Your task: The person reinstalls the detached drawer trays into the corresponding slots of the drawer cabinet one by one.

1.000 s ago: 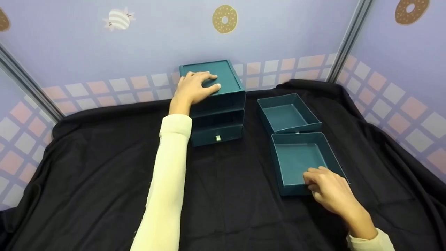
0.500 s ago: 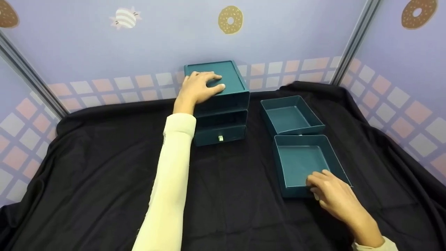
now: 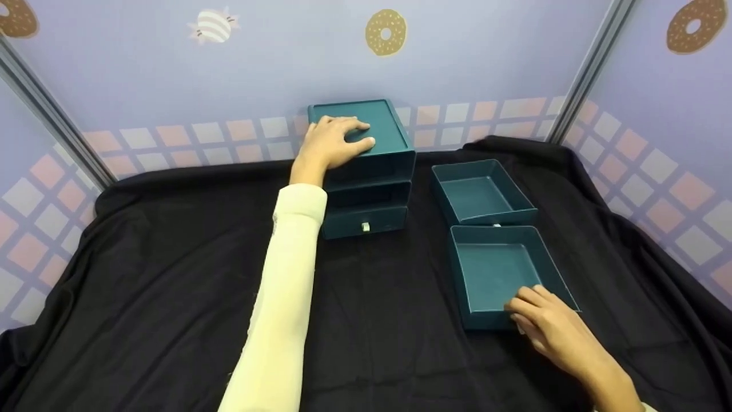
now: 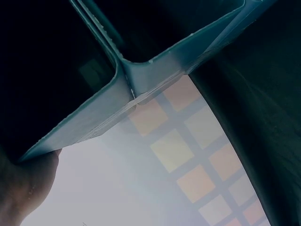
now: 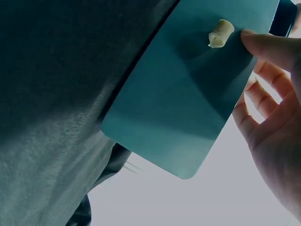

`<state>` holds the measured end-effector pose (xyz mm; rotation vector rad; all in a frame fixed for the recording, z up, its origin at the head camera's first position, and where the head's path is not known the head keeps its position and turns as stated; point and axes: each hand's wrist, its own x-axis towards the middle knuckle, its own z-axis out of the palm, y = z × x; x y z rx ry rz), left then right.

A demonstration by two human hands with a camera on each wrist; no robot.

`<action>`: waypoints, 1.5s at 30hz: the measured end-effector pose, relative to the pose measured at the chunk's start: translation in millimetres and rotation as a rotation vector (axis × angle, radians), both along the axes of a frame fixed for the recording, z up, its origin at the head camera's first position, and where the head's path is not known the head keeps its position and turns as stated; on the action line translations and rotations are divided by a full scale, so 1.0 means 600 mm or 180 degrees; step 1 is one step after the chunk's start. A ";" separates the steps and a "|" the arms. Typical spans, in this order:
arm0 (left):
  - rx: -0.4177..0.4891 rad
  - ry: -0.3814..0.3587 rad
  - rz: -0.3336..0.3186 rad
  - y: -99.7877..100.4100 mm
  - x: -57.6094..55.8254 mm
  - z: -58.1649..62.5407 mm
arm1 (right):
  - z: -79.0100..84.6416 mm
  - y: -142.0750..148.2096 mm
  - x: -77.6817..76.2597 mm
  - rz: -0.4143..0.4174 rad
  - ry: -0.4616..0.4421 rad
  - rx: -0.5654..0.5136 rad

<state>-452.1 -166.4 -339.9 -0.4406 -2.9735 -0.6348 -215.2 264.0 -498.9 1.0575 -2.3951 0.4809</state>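
Note:
A dark teal drawer cabinet (image 3: 380,129) stands against the back wall, its upper two slots without drawers and a bottom drawer (image 3: 343,224) with a pale knob in place. My left hand (image 3: 331,143) rests on the cabinet's top, fingers spread; in the left wrist view the slot edges (image 4: 160,59) show close up. To the right, my right hand (image 3: 552,329) pinches the front wall of the nearer loose drawer (image 3: 494,269), fingers over the rim. In the right wrist view the thumb presses that drawer's front beside its pale knob (image 5: 221,33).
A second loose teal drawer (image 3: 474,191) lies right behind the nearer one, near the cabinet's right side. Black cloth (image 3: 171,286) covers the table and bunches along the walls. Purple patterned panels (image 3: 297,57) enclose the back and both sides.
The whole head view has shifted slightly, so everything sits a little further right. Both hands keep their places on the cabinet and the nearer drawer.

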 end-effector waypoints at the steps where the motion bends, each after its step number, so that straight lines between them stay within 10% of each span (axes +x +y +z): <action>1: -0.0005 -0.0005 -0.0011 0.000 -0.001 0.000 | 0.002 -0.001 0.002 0.0028 0.0038 -0.0030; 26: -0.0036 0.0053 0.0010 -0.003 0.001 0.001 | 0.069 -0.096 0.024 0.0692 0.0414 -0.0332; 45: -0.0052 0.0081 0.0020 -0.004 0.001 0.000 | 0.064 -0.135 0.007 0.0860 0.0299 -0.0172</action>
